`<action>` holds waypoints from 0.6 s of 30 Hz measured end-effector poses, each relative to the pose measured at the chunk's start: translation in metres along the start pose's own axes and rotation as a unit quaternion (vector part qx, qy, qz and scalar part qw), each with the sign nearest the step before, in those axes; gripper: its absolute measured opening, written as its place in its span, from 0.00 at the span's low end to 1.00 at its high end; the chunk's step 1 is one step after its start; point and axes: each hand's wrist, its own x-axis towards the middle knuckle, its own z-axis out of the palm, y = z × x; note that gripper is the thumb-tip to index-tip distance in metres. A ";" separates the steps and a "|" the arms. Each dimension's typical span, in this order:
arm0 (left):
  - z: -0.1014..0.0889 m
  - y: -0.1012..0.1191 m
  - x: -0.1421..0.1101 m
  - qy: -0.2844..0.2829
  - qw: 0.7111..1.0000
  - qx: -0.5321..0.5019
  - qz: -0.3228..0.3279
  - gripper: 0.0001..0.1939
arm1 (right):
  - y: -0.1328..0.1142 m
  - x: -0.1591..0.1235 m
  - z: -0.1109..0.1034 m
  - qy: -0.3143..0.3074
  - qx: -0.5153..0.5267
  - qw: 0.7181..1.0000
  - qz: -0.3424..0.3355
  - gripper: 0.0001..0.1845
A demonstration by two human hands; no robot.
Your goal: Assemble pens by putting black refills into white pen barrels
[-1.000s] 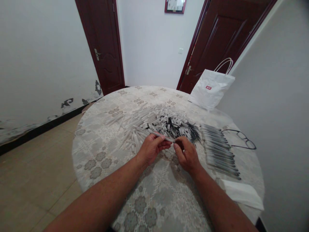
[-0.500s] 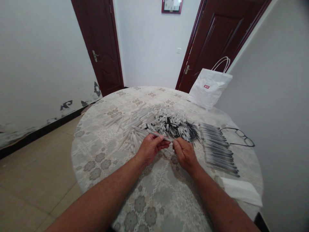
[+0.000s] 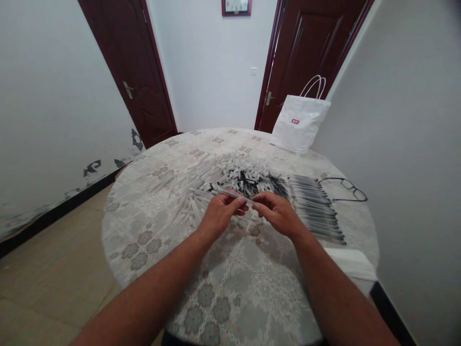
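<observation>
Holding a slim pale tube (image 3: 228,192) above the near edge of a loose heap of white tubes (image 3: 201,175), we see both hands in the head view. Our left hand (image 3: 219,211) has its fingers closed around the tube's middle, leaving the left end jutting out toward the heap. Our right hand (image 3: 277,211) meets the tube's right end, its fingers narrowed there; we cannot tell whether they pinch the tip or only touch it, for the detail is too small.

To handle this well, we think the left hand should be the steady one, gripping lightly so that the tube does not bend, and the right fingers should line up straight with it before any push or twist. Our knuckles should clear the black pieces (image 3: 248,182) on the far side. On the right of the bench (image 3: 133,206) lies a row of dark-ended sticks (image 3: 317,206), the glasses (image 3: 355,190) just beyond; our right forearm is best held off that row.
</observation>
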 end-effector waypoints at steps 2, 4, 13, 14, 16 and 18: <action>0.006 0.006 0.000 -0.020 0.998 0.053 0.013 0.16 | -0.005 -0.001 -0.009 -0.033 -0.007 0.999 0.000 0.11; 0.009 0.008 0.001 -0.034 0.993 0.107 0.031 0.15 | -0.009 -0.003 -0.019 -0.028 -0.040 0.999 0.001 0.10; 0.021 -0.036 0.002 -0.130 0.775 0.607 0.113 0.14 | 0.016 0.000 -0.054 0.210 -0.053 0.973 0.086 0.14; 0.025 -0.040 0.003 -0.137 0.750 0.640 0.095 0.13 | 0.019 0.000 -0.055 0.206 -0.064 0.973 0.085 0.13; 0.033 -0.046 0.006 -0.143 0.713 0.682 0.074 0.11 | 0.020 0.000 -0.055 0.192 -0.102 0.973 0.074 0.12; 0.037 -0.047 0.008 -0.141 0.698 0.698 0.071 0.11 | 0.019 -0.001 -0.055 0.180 -0.141 0.972 0.058 0.11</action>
